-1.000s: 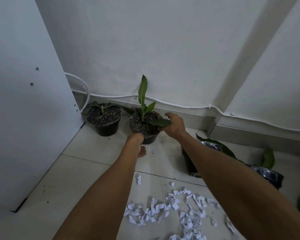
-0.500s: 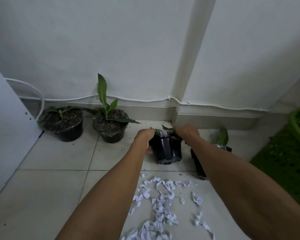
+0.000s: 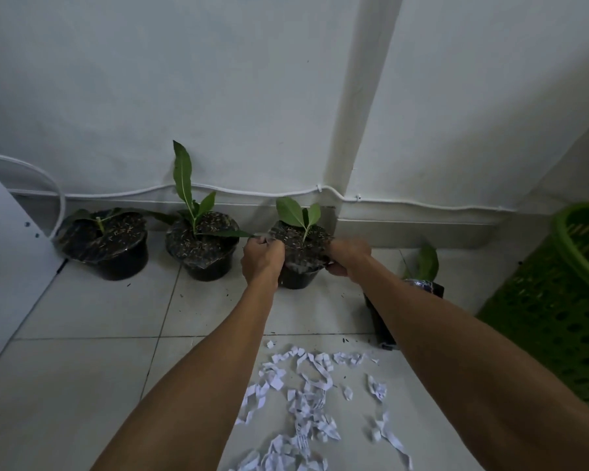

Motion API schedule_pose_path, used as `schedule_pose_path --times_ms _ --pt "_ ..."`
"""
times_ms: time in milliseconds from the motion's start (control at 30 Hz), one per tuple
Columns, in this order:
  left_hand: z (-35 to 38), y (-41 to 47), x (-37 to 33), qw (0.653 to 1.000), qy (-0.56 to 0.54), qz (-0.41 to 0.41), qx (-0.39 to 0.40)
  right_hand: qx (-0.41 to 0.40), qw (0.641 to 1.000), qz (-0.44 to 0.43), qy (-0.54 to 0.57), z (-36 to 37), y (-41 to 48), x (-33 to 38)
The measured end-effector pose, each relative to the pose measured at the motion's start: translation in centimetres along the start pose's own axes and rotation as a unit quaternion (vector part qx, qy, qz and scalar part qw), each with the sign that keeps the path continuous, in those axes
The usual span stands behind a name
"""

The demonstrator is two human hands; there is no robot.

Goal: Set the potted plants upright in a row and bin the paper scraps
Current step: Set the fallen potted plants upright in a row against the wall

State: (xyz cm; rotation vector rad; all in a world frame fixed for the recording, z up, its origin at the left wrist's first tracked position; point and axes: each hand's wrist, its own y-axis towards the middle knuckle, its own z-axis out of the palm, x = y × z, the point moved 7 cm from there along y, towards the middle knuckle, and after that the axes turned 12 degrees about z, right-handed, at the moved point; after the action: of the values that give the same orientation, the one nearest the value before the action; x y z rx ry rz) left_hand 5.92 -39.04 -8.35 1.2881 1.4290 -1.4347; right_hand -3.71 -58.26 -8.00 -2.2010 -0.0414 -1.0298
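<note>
Where the right forearm crosses the floor, it hides most of a fourth pot (image 3: 422,287), so only a dark rim and one green leaf show, and I cannot tell whether that pot stands or lies tipped. Both hands close on the third pot (image 3: 298,263): the left hand (image 3: 262,258) grips its left rim and the right hand (image 3: 347,258) its right rim, the fingertips hidden behind the pot. It stands upright against the skirting, in line with the second pot (image 3: 201,249) and the first pot (image 3: 104,246) to its left, all black, round and film-wrapped over speckled soil. A green perforated basket (image 3: 558,311) is cut off at the right edge. White paper scraps (image 3: 303,399), torn and curled, lie scattered on the pale tiled floor (image 3: 82,351) between the forearms. A white cable (image 3: 252,192) runs along the wall.
</note>
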Motion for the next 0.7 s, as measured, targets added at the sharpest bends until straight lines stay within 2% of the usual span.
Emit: schedule_pose_path --times_ms 200,400,567,700 --pt "-0.1 2.7 1.8 0.994 -0.101 -0.034 0.017 0.035 0.997 -0.011 0.065 3.0 2.3 -0.2" --pt "0.9 4.5 3.5 0.982 -0.183 -0.047 0.015 0.005 0.998 -0.047 0.052 4.8 4.2 0.7" --pt "1.2 4.9 4.1 0.983 -0.178 -0.037 0.0 -0.001 0.997 -0.067 0.031 4.4 3.6 1.2" --pt "1.7 3.5 4.7 0.991 -0.117 -0.067 0.015 -0.027 0.995 -0.092 -0.013 2.8 2.6 1.5"
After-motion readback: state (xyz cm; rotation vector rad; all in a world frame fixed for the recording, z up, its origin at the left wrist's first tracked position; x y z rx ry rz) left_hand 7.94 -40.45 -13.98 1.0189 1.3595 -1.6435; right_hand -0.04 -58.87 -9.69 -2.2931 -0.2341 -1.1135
